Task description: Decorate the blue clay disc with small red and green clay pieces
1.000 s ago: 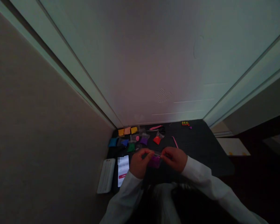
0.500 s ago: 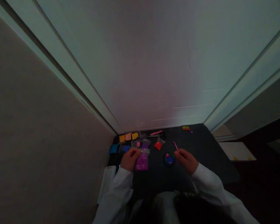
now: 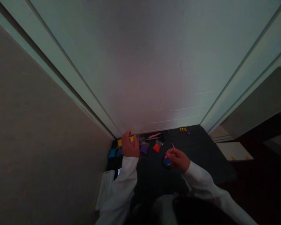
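My left hand [image 3: 130, 146] is over the packets at the back left of the dark table, its thumb and fingers apart. A bit of purple shows in the gap between them; most of whatever lies behind is hidden. My right hand [image 3: 178, 159] is closed around pink tweezers [image 3: 172, 145], whose bent tip points away from me. Beside that hand, partly covered by its fingers, sits a small round blue piece [image 3: 167, 162] with pink, green and yellow bits on it. A purple clay packet [image 3: 144, 149] and a red clay packet [image 3: 156, 148] lie between my hands.
Scissors [image 3: 161, 137] and a pink strip [image 3: 154, 135] lie near the wall. A yellow-dotted piece [image 3: 183, 129] is at the back right, with a small purple bit [image 3: 188, 133] near it. Yellow and teal packets [image 3: 112, 153] and a white case [image 3: 105, 190] line the left side.
My left hand has moved back toward the wall, and its fingers have spread. The magenta packet it held is no longer plainly visible. My right hand still holds the tweezers near the blue piece.
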Motion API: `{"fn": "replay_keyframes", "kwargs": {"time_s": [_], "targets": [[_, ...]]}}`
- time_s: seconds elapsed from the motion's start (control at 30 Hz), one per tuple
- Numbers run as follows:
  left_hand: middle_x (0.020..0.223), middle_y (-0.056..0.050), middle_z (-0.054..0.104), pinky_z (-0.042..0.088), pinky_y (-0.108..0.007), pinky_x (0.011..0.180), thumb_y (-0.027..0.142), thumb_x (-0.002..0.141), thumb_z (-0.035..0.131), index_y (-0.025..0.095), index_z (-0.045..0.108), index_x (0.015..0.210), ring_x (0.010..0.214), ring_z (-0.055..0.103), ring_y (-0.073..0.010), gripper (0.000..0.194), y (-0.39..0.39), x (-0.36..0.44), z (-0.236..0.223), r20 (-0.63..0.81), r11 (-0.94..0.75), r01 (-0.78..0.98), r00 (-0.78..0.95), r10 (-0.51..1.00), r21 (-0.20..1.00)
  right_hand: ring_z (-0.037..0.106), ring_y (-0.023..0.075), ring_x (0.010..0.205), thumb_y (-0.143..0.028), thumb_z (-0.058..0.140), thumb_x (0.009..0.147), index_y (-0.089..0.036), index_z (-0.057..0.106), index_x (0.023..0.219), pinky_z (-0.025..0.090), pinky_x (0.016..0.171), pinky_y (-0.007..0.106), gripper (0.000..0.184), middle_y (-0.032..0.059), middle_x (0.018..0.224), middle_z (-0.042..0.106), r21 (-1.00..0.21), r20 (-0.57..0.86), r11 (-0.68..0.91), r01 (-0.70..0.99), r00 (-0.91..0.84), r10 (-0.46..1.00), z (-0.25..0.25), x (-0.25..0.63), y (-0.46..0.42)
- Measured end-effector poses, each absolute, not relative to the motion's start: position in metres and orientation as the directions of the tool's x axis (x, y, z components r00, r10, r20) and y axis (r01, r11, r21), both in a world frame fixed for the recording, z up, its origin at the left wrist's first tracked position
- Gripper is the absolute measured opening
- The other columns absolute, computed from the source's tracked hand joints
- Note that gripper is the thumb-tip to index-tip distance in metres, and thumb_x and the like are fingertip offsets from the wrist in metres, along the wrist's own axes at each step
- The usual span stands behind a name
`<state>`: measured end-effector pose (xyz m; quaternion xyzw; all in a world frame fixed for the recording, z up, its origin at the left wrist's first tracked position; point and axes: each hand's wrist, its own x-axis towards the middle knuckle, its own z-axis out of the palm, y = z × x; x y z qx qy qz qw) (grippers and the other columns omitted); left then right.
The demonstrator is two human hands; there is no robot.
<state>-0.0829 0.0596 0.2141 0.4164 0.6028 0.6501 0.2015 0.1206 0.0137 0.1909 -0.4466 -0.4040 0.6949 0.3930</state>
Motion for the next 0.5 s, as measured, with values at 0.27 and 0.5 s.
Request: {"fn": "replay_keyframes", "kwargs": {"time_s": [0.27, 0.5], "targets": [[0.087, -0.010, 0.058, 0.046, -0.033, 0.075, 0.034, 0.077, 0.038, 0.013, 0.053, 0.093, 0.078, 0.058, -0.0143, 0.030, 0.079, -0.045, 0.271, 0.210, -0.310, -0.195, -0.408, 0.889, 0.931, 0.028, 0.0022, 0.034, -0.042, 0.064, 0.060, -0.015, 0.055, 0.070, 0.020, 0.036, 0.017, 0.030, -0.0100, 0.039, 0.036, -0.925, -0.203, -0.303, -0.227, -0.377, 0.903, 0.220, 0.087, 0.007], [0.072, 0.000, 0.058, 0.046, -0.026, 0.067, 0.027, 0.071, 0.051, 0.018, 0.058, 0.083, 0.067, 0.056, -0.0100, 0.016, 0.050, -0.049, 0.289, 0.202, -0.355, -0.424, -0.365, 0.909, 0.833, 0.015, 0.0035, 0.030, -0.057, 0.040, 0.072, -0.021, 0.035, 0.060, 0.019, 0.035, 0.019, 0.038, -0.0127, 0.035, 0.019, -0.862, -0.116, -0.185, -0.473, -0.173, 0.978, 0.243, 0.121, 0.025]]}}
